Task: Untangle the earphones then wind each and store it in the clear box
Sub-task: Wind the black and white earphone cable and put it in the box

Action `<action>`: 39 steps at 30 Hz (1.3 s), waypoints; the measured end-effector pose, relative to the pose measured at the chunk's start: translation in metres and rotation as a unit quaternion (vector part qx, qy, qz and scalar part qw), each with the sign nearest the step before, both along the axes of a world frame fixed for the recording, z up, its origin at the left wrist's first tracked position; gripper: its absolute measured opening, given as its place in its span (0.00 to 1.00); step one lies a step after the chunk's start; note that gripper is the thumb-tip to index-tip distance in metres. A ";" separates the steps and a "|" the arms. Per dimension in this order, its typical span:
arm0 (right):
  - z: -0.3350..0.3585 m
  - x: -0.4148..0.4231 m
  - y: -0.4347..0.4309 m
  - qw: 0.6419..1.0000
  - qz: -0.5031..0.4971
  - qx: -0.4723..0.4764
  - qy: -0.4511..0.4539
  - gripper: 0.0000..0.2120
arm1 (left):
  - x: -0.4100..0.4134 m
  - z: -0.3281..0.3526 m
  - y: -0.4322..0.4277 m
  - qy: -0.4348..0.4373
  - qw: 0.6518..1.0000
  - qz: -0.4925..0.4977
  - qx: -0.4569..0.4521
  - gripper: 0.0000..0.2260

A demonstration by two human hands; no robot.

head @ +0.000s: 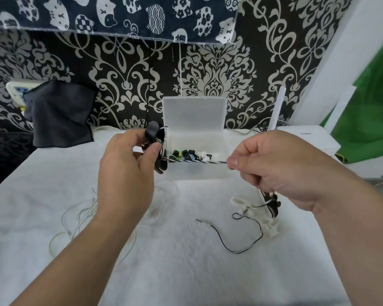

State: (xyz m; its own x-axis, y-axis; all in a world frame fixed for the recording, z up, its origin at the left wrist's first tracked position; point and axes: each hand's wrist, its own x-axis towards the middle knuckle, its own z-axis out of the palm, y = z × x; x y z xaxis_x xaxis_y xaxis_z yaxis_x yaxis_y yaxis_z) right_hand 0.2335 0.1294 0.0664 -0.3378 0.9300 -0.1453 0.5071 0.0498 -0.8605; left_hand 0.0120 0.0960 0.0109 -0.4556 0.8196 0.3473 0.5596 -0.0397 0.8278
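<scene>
My left hand (128,166) grips a black cable winder (158,149) with a black-and-white striped earphone cord wound on it. My right hand (272,166) pinches that cord (199,161), which runs taut between both hands in front of the clear box (197,171). The box stands open, its lid up, with several earphones inside. The cord hangs below my right hand and trails over the cloth to its plug (200,220). A white earphone cord (82,215) lies loose at the left, partly under my left arm.
White winders (272,228) lie on the white cloth under my right hand. A dark cloth (60,113) hangs at the back left, a white device (307,140) sits at the back right, and patterned wallpaper stands behind the box.
</scene>
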 end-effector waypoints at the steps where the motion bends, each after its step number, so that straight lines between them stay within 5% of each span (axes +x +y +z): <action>1: 0.000 0.000 -0.001 1.000 0.001 0.000 0.000 0.11 | 0.000 0.001 -0.002 0.002 1.000 -0.003 -0.001 0.04; 10: 0.002 -0.010 -0.016 0.976 0.100 -0.089 0.172 0.14 | 0.016 -0.003 -0.011 0.045 0.997 -0.047 -0.044 0.04; 15: 0.003 -0.010 -0.010 0.963 0.076 -0.074 0.247 0.11 | 0.027 -0.003 -0.010 0.034 0.988 -0.125 -0.084 0.06; 23: -0.015 -0.001 0.008 0.983 -0.077 0.149 0.073 0.14 | 0.041 -0.004 -0.013 -0.050 0.959 -0.241 -0.137 0.07; 39: -0.019 0.002 0.008 0.978 -0.155 0.133 0.048 0.28 | 0.050 -0.002 -0.021 -0.064 0.925 -0.342 -0.151 0.06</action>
